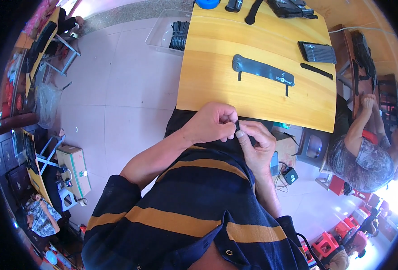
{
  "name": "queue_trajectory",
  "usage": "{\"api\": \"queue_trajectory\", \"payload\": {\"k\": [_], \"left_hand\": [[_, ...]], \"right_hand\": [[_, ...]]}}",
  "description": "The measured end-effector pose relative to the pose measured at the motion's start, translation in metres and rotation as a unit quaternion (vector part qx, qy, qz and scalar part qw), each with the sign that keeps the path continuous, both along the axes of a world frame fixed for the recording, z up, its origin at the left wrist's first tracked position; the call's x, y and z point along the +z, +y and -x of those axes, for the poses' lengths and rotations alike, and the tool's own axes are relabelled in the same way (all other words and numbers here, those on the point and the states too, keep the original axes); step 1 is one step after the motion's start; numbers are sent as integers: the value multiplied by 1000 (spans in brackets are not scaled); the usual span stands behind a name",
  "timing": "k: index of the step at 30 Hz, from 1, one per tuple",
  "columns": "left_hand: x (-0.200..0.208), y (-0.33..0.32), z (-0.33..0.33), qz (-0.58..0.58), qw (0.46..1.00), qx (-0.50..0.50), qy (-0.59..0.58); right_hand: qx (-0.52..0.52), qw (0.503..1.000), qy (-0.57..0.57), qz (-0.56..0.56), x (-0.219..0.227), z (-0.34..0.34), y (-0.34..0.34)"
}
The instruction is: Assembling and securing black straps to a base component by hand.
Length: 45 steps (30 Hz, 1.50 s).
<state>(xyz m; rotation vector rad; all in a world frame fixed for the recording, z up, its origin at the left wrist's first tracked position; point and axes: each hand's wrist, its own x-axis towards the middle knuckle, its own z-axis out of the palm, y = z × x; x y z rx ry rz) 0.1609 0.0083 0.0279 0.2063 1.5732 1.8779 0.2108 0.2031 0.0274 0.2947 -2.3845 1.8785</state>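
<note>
Just before the near edge of the wooden table point(208, 92), in front of the dark shirt with the orange-brown stripes point(185, 222), the two bare hands come together. Between their fingertips is a small black piece point(238, 125), which is the thing in work. The right hand point(258, 143) holds it in a narrow pinch, the thumb against the bent forefinger. The left hand point(217, 122) has its fingers curled, and its thumb and forefinger are closed on the other side of the same piece; how much of the piece lies inside these fingers is hidden.

On the table, beyond the hands, a long dark strap point(262, 70) lies aslant, and two short black tabs stick out from its near side. Farther to the right are a stack of dark straps point(318, 52) and, just beside it on the near side, a thin black strip point(316, 71). At the far side there are a blue roll point(208, 3), another black strip point(254, 11) and a black bundle point(292, 8).

To the left of the table, a clear plastic box point(157, 35) contains a bundle of black strips point(179, 35). At the right, another person point(363, 155) sits with both hands near each other.
</note>
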Motion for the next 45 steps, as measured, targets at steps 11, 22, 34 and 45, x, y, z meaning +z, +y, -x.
{"api": "queue_trajectory", "payload": {"k": [11,22,34,45], "left_hand": [[-2,7,-10,135,977,79,144],[-22,9,-14,55,992,94,59],[-13,7,-10,43,989,93,110],[-21,17,-21,92,971,123,184]], "right_hand": [[-13,982,132,-135,2,1,-9],[-17,970,166,-174,-1,-4,-11],[-18,995,59,-82,1,2,-7],[62,959,41,-272,32,18,-5]]}}
